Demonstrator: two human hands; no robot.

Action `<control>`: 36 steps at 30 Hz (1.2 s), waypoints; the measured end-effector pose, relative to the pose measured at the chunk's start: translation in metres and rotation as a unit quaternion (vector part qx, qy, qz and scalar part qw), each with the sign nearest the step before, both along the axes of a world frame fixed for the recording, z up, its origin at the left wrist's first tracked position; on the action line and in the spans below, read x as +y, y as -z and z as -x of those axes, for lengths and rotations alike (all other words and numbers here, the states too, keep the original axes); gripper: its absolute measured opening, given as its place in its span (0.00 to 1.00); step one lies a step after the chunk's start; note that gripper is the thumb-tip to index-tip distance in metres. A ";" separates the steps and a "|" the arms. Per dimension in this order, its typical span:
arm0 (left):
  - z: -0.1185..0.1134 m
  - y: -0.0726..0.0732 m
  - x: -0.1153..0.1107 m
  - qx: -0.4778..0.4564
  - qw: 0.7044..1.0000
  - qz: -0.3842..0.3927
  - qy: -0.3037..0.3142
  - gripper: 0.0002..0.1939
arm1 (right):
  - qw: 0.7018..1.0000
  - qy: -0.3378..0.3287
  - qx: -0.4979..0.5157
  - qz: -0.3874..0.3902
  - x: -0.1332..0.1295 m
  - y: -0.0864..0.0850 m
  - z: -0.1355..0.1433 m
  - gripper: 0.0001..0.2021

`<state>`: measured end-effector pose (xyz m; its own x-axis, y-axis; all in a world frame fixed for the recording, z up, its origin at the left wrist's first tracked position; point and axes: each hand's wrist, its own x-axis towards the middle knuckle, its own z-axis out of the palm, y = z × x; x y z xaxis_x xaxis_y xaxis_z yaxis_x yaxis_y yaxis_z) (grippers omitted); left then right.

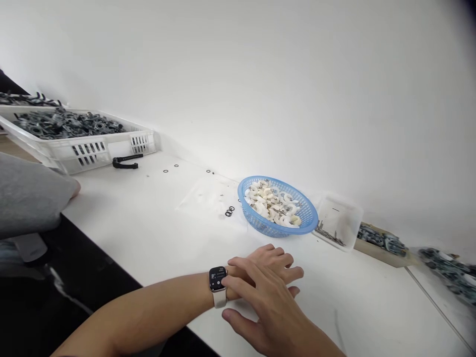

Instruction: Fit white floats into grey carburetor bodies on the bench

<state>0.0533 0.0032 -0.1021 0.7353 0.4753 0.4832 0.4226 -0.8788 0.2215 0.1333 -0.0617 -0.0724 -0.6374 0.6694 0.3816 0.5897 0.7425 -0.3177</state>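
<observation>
A smartwatch (217, 277) with a lit dark screen and a pale strap sits on my left wrist. My right hand (273, 305) reaches across over the left wrist, fingers apart, a fingertip at the edge of the watch screen. Below it, my left hand (277, 263) is held out above the white table with its fingers spread, partly covered by the right hand. Neither hand holds anything. Just beyond them stands a blue plastic basket (314, 225) filled with white curved plastic parts (266, 201) and small metal bits.
A white crate (55, 148) of grey metal parts stands at the far left, a black strap (126, 162) beside it. Black rings (229, 211) lie near the basket. Right of it are a clear tray (351, 223) with metal pins and bagged parts (446, 272). Another person's grey sleeve (33, 193) shows left.
</observation>
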 end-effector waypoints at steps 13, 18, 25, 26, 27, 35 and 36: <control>0.000 0.003 0.008 0.058 0.996 -0.059 0.034 0.12 | 0.998 0.020 0.002 -0.052 0.000 0.021 -0.002 0.27; 0.001 0.005 0.008 0.054 0.994 -0.085 0.043 0.15 | 0.999 0.020 -0.010 -0.043 -0.004 0.023 -0.001 0.29; 0.000 0.012 0.011 0.077 0.994 -0.062 0.052 0.19 | 0.999 0.017 -0.022 -0.025 -0.005 0.022 -0.001 0.26; -0.001 0.014 0.012 0.076 0.994 -0.059 0.053 0.19 | 0.999 0.016 -0.020 -0.024 -0.005 0.022 -0.001 0.26; -0.001 0.016 0.013 0.074 0.994 -0.057 0.055 0.19 | 0.999 0.016 -0.018 -0.024 -0.004 0.023 -0.001 0.27; 0.000 0.016 0.012 0.068 0.994 -0.064 0.050 0.17 | 0.999 0.009 -0.029 -0.016 -0.005 0.022 -0.002 0.28; 0.000 0.016 0.011 0.064 0.995 -0.063 0.042 0.16 | 0.999 0.008 -0.030 -0.016 -0.005 0.022 -0.002 0.29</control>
